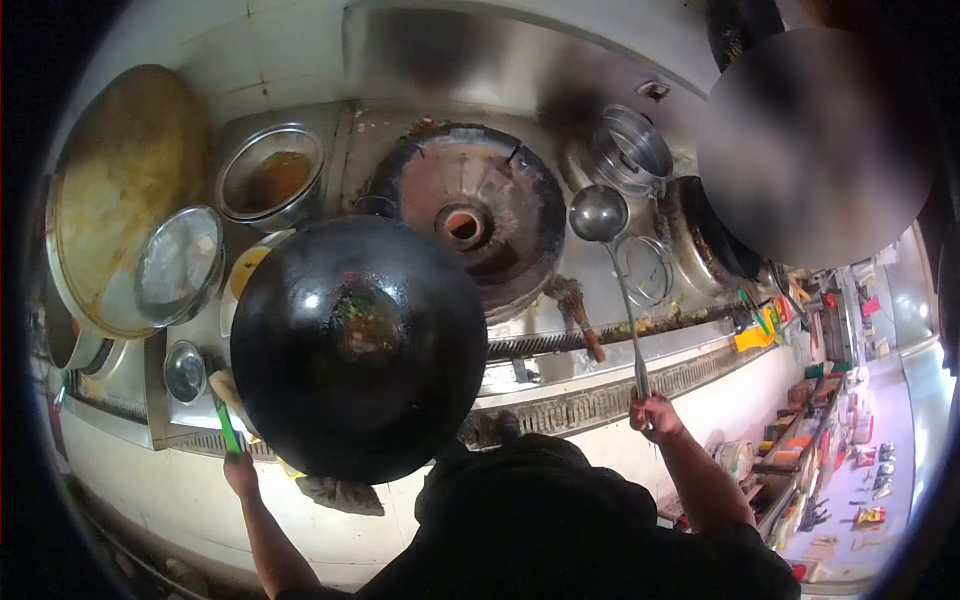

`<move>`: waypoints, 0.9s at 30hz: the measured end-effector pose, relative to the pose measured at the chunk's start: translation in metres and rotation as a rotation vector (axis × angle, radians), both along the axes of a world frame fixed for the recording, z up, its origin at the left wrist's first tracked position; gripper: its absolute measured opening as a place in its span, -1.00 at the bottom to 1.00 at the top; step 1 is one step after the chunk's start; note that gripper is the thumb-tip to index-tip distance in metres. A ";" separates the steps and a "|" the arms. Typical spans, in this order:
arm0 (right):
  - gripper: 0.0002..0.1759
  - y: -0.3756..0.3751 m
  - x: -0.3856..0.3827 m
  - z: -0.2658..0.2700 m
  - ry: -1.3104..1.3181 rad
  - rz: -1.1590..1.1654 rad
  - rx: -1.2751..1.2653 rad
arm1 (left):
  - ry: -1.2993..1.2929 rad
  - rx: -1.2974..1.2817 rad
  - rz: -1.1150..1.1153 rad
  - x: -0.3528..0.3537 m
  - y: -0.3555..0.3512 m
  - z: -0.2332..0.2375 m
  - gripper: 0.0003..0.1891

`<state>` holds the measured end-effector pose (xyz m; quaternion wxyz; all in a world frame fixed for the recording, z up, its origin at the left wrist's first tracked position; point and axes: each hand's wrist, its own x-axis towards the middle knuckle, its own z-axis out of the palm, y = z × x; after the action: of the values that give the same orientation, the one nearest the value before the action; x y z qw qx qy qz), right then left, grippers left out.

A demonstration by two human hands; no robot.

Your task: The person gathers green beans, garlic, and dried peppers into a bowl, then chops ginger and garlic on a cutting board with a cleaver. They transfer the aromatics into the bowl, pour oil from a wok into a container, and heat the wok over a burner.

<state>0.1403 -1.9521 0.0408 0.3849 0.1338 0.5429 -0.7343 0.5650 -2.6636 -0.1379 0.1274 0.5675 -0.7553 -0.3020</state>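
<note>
My right hand is closed round the end of a long-handled metal ladle, whose bowl is over the stove right of the burner. On the left, my left hand closes on a green handle. Its upper end runs beside the wok's left rim, and I cannot make out what it belongs to. The big black wok overlaps the stove's front edge, near my left hand. Some oily food bits lie in its bottom. Behind it to the right, the round burner has no wok on it.
A metal pot of brown liquid, a metal bowl and a large round lid stand at the left. A brush lies right of the burner. Round metal containers stand farther back. Stocked shelves are at the right.
</note>
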 end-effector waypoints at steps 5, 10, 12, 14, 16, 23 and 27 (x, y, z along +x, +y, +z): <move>-0.84 0.037 -0.020 -0.040 -0.019 -0.181 0.012 | 0.084 0.021 0.180 0.053 0.085 0.018 -0.81; -0.87 0.085 -0.048 -0.067 -0.092 -0.311 0.094 | 0.026 0.004 0.333 0.096 0.151 0.040 -0.64; -0.87 0.109 -0.061 -0.076 -0.120 -0.291 0.109 | 0.092 -0.100 0.416 0.102 0.171 0.052 -0.45; -0.87 0.144 -0.077 -0.088 -0.156 -0.218 0.076 | 0.158 -0.188 0.390 0.076 0.194 0.092 -0.41; -0.81 0.175 -0.095 -0.102 -0.111 -0.152 0.217 | 0.233 -0.217 0.300 0.031 0.223 0.140 -0.42; -0.53 0.208 -0.176 -0.113 1.204 0.369 1.571 | 0.388 0.207 -0.023 -0.182 0.387 0.222 -0.71; -0.57 0.105 -0.170 -0.047 0.772 0.741 0.701 | 0.294 0.132 -0.669 -0.301 0.499 0.183 -0.69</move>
<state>-0.0293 -1.8472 -0.0063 0.3232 -0.2189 0.8608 -0.3266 0.2644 -2.1646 0.0448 0.0919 0.2469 -0.8516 -0.4532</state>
